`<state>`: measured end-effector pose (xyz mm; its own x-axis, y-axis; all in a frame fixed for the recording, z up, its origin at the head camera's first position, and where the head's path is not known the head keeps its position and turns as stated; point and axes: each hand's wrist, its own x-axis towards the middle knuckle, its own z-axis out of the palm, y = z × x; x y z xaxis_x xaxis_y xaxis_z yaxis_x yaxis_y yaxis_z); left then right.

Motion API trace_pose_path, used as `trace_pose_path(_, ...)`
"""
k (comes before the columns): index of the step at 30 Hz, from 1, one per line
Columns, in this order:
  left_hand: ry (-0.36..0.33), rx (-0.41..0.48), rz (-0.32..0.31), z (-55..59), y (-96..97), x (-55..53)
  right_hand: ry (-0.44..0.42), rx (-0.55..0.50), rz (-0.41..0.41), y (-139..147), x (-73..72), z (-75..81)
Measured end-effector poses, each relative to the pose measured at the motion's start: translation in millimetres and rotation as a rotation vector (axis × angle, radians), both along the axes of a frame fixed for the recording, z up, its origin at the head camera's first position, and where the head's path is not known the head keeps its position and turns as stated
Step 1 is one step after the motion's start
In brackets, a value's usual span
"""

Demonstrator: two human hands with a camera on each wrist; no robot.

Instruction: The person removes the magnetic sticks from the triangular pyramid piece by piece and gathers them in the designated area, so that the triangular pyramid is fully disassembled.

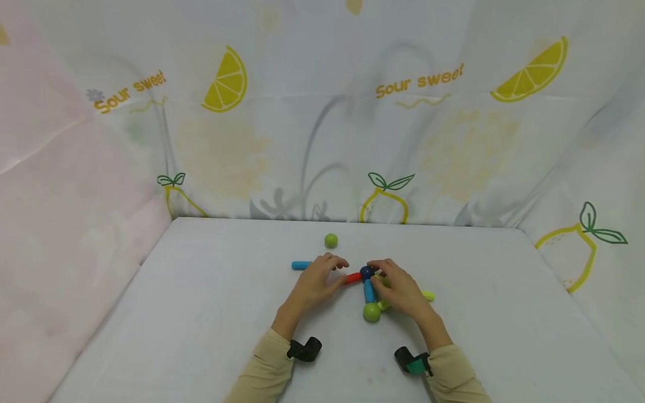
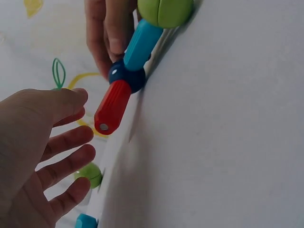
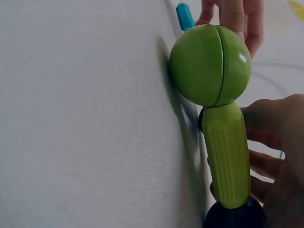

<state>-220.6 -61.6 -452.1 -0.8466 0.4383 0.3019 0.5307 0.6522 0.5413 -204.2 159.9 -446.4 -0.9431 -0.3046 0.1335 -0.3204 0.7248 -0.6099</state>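
Observation:
My left hand (image 1: 316, 280) has its fingers spread beside a red stick (image 2: 113, 107); a gap shows between them in the left wrist view. The red stick, with a silver disc on its free end, joins a dark blue ball (image 1: 367, 272). My right hand (image 1: 400, 288) holds that ball between thumb and fingers. From it a blue stick (image 1: 369, 291) leads to a green ball (image 1: 372, 312). A yellow-green stick (image 3: 227, 156) runs from the green ball to another dark blue ball (image 3: 235, 216), which my right hand hides in the head view.
A loose green ball (image 1: 331, 240) lies toward the back of the white table (image 1: 201, 313). Beyond my left hand is a blue stick (image 1: 301, 265), partly covered. A yellow-green stick end (image 1: 428, 295) shows right of my right hand. A printed cloth (image 1: 312, 140) hangs behind the table.

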Motion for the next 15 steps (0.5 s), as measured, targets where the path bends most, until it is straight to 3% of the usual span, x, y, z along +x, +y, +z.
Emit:
trace_pose_path(7,-0.032,-0.089,-0.003,-6.4,12.4,5.2,-0.002,0.010,-0.021,0,0.8,0.3)
trace_pose_path(15,-0.061,-0.093,-0.043,-7.6,18.2,7.9,0.003,0.029,-0.061,-4,4.9,-1.8)
